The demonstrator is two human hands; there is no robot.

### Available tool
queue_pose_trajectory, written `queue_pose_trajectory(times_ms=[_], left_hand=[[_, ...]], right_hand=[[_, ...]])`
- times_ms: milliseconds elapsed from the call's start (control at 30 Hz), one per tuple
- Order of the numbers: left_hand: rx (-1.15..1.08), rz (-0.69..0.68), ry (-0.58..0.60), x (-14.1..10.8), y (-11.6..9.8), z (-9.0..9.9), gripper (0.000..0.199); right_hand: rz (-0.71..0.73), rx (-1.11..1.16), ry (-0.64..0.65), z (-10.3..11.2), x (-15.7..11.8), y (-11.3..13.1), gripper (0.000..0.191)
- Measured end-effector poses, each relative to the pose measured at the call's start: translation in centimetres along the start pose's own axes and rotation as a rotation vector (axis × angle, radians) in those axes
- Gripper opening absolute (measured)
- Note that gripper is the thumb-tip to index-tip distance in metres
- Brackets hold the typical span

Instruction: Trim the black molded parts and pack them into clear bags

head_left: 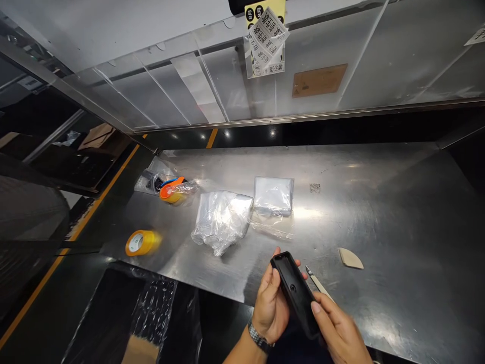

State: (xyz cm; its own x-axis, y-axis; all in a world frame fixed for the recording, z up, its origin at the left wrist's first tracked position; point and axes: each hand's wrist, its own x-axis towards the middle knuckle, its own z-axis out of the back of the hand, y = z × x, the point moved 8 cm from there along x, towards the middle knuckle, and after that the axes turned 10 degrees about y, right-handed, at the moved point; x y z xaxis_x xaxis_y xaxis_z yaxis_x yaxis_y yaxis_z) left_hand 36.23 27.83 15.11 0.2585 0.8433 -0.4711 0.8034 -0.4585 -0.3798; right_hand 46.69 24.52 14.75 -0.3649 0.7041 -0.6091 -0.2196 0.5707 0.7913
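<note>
The left hand (270, 308) steadies the black case (296, 293) well, fingers curled around its edge, while the right hand (339, 333) pinches its other side between fingertips.

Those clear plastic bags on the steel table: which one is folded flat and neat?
The squared-off flat clear plastic packet, farthest right; the clear plastic bag beside it is crumpled, and the left one wraps orange items.
</note>
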Motion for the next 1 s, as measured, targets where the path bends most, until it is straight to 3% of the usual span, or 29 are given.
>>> queue_pose_trajectory(times_ms=[100,233,367,500,633,733,833,1000], left_hand=[[-0.163,0.025,0.105,0.1,0.2,-0.7,0.055],[-0.223,0.043,0.142,0.1,0.2,-0.9,0.044],[-0.118,0.019,0.068,0.3,0.3,-0.3,0.032],[0.13,-0.018,-0.071,0.9,0.8,2.5,0.035],[0.317,-0.034,-0.361,1.0,0.6,8.8,0.043],[0.346,-0.087,-0.46,1.0,-0.7,12.1,0.043],[0.308,-0.098,-0.431,1.2,-1.5,12.9,0.046],[0.166,-0.149,-0.312,2.0,-1.8,11.5,0.038]], right_hand=[[0.099,-0.159,-0.112,0.6,-0.8,1.1,0.043],[0.113,-0.163,-0.222,0.9,-1.6,1.7,0.041],[0.103,-0.236,-0.167,0.7,-0.7,1.1,0.039],[0.042,-0.424,-0.172,1.5,3.0,-1.4,0.038],[0.006,-0.494,-0.169,1.4,8.0,-3.9,0.04],[-0.005,-0.524,-0.14,0.3,10.2,-4.7,0.042],[0.012,-0.512,-0.075,-1.5,10.4,-4.5,0.044],[0.047,-0.466,0.102,-3.9,10.2,-3.2,0.038]])
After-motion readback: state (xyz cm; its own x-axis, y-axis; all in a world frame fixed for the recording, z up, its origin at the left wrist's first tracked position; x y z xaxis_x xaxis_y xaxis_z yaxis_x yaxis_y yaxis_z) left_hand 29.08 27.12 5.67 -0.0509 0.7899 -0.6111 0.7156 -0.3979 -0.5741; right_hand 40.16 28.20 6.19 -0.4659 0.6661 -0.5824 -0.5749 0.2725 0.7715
